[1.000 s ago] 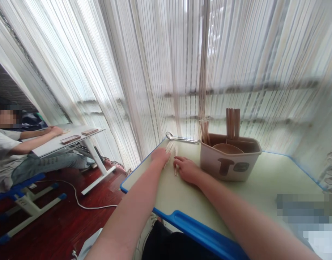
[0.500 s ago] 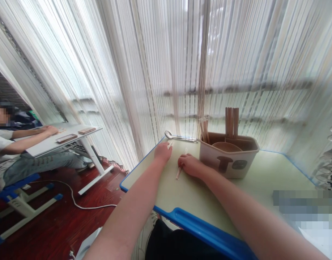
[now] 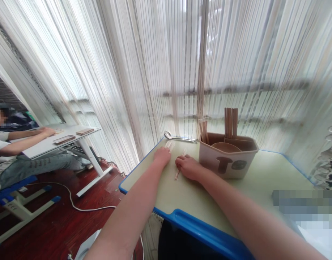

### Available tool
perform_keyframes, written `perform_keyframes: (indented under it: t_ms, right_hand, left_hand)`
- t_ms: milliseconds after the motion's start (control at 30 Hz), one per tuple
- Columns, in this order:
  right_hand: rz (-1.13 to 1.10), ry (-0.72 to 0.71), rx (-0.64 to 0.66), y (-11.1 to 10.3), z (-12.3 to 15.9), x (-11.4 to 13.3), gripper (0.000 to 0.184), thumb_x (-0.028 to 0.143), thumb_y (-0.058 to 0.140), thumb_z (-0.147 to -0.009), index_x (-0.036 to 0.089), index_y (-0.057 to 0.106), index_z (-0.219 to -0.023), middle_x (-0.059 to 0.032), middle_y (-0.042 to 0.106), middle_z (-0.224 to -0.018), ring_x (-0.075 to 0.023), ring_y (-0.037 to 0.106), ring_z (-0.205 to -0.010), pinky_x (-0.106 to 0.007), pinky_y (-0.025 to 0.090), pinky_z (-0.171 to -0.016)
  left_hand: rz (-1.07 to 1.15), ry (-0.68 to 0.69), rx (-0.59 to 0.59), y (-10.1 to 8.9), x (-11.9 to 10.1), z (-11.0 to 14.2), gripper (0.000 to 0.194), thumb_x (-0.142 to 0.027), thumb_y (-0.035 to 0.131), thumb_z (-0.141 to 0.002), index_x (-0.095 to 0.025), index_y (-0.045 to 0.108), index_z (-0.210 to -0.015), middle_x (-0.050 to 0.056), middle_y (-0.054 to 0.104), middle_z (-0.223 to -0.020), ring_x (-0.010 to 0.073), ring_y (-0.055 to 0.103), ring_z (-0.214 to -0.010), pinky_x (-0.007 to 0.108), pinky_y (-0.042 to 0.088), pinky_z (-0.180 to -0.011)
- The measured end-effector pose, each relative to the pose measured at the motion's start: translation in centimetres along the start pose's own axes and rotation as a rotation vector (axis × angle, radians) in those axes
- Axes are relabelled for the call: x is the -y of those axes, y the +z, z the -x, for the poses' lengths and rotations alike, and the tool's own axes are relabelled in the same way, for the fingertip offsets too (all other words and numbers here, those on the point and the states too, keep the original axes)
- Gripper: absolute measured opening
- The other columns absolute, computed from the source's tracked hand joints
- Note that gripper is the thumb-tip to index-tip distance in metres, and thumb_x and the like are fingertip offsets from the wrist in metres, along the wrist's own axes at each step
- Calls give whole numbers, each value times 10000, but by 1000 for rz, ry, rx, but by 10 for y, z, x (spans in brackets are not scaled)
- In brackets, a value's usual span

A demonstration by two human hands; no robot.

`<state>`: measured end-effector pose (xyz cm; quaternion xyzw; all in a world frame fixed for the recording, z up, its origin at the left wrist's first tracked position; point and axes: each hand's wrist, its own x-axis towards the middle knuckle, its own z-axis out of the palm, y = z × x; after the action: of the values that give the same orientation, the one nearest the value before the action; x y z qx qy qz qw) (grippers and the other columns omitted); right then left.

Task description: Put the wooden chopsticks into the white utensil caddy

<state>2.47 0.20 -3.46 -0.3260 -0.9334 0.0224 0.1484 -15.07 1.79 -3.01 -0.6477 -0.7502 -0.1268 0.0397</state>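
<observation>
My left hand (image 3: 162,156) is closed near the far left of the desk, with a clear-wrapped packet of pale sticks (image 3: 170,145) poking out beyond its fingers. My right hand (image 3: 188,167) has its fingers curled over a second packet of wrapped chopsticks (image 3: 177,174), which slants on the desktop and shows at both ends. Just right of that hand stands a beige bin (image 3: 228,164) with divided compartments. Wooden chopsticks (image 3: 231,122) rise upright from its back, and wrapped sticks (image 3: 203,130) lean in its left corner. A round brown bowl (image 3: 226,146) sits inside it.
A metal slotted spoon (image 3: 179,138) lies along the back edge of the blue-rimmed desk (image 3: 209,202). Behind hang striped curtains (image 3: 166,65). At left, another person (image 3: 8,151) sits at a white table (image 3: 41,146). A white cable (image 3: 87,208) crosses the floor.
More of the packet shows beyond my left hand's fingers. My right hand has shifted slightly left, still on its packet. The view has moved a little.
</observation>
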Motion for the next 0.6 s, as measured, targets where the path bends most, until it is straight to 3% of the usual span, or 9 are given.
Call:
perform_keyframes:
  t_ms: [100, 200, 300, 400, 500, 600]
  right_hand:
    - [10, 42, -14, -3, 0, 8, 310, 336, 345, -911, 185, 614, -944, -98, 596, -1051, -217, 495, -939, -346, 361, -857]
    - [16, 138, -11, -7, -1, 17, 324, 403, 436, -866, 149, 627, -928, -147, 584, -1031, -253, 513, -983, -359, 389, -853]
    - [21, 384, 42, -14, -4, 26, 284, 257, 510, -819, 119, 609, -1046, -199, 563, -1095, -275, 557, -991, -357, 433, -812]
    - [8, 649, 186, -24, -6, 28, 347, 167, 560, -774, 128, 599, -1117, -224, 595, -1072, -289, 615, -917, -360, 477, -712]
    - [5, 663, 281, -32, -5, 24, 227, 154, 631, -706, 149, 685, -926, -188, 663, -923, -291, 643, -835, -352, 494, -652]
    - [19, 659, 315, -36, -4, 20, 221, 146, 610, -690, 134, 694, -894, -174, 679, -861, -274, 654, -757, -332, 498, -582]
  left_hand:
    - [20, 2, -2, 0, 1, 0, 369, -363, 417, -843, -184, 600, -1109, 129, 578, -1132, 251, 529, -1049, 347, 385, -911]
    - [51, -12, -9, 2, 2, -1, 381, -383, 415, -846, -193, 589, -1127, 120, 576, -1145, 241, 527, -1054, 337, 376, -925]
    - [70, -21, -30, 4, 3, -3, 384, -408, 433, -839, -200, 589, -1121, 118, 577, -1141, 244, 530, -1053, 336, 378, -921]
    - [92, -42, -59, 3, 4, -3, 379, -424, 444, -834, -200, 602, -1096, 120, 579, -1133, 249, 540, -1039, 336, 386, -905]
    - [102, -59, -87, 1, 3, -2, 358, -435, 467, -819, -201, 634, -1033, 110, 599, -1099, 258, 545, -1022, 341, 398, -885]
    - [120, -63, -153, -2, 0, -2, 324, -422, 476, -812, -209, 663, -970, 94, 625, -1060, 255, 543, -1021, 336, 402, -885]
